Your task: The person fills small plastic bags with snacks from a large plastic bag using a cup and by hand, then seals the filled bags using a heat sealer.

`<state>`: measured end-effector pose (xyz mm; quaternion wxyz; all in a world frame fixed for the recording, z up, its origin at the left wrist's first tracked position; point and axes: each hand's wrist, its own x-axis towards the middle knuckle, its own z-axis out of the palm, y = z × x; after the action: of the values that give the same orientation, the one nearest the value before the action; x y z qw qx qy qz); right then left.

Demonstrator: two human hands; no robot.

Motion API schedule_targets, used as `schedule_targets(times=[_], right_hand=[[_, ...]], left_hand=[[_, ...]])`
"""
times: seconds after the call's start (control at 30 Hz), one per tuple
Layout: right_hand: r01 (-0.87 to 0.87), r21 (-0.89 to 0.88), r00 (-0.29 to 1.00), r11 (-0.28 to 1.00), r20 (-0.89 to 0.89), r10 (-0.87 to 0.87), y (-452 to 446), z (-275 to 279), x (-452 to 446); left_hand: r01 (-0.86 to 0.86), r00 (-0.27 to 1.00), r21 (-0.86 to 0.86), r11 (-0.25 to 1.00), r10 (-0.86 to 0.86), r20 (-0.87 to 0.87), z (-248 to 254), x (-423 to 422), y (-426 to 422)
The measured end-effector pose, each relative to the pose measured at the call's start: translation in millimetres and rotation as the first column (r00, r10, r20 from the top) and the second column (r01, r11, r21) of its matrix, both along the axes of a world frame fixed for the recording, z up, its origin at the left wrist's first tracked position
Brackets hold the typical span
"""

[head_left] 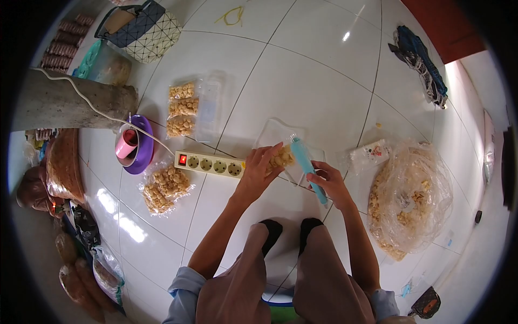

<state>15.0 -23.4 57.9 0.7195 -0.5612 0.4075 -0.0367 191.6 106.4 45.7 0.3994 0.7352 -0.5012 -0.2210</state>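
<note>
My left hand [258, 171] is closed on a small clear packet of yellowish ring-shaped snacks [283, 158], just right of the power strip [211, 164]. In my right hand [330, 184] is a long light-blue handheld bag sealer [302, 156], held at a slant with its upper end at the packet's right edge. Whether its jaws are closed on the plastic cannot be made out. A clear plastic sheet or tray [276, 125] lies on the floor behind the packet. My fingertips on the packet are partly hidden.
Packed snack packets [182, 109] lie at upper left, more packets [165, 188] below the strip. A purple basin [144, 154] holds a pink cup [127, 143]. At right sits a large plastic bag of snacks [413, 200]. A white cable [97, 103] crosses the concrete pillar [70, 102].
</note>
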Motion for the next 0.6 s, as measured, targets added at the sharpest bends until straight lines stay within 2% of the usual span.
schedule_targets(times=[0.1,0.17,0.27,0.6], right_hand=[[-0.02,0.004,1.0,1.0,-0.023,0.02,-1.0,-2.7,0.4],[0.004,0.076,1.0,0.997,-0.024,-0.003,-2.3,-0.5,-0.1],[0.063,0.089,0.998,0.994,0.001,-0.063,-2.5,-8.5,-2.4],[0.055,0.103,0.998,0.993,-0.011,-0.054,-4.3,-6.2,-1.7]], left_hand=[[0.033,0.999,0.015,0.999,-0.033,0.025,1.6,0.4,0.1],[0.029,0.999,0.021,0.999,-0.029,0.036,2.4,0.4,0.2],[0.022,0.998,0.012,1.0,-0.023,0.056,0.6,0.1,0.3],[0.048,0.995,0.011,0.999,-0.048,0.088,-0.3,-1.0,0.3]])
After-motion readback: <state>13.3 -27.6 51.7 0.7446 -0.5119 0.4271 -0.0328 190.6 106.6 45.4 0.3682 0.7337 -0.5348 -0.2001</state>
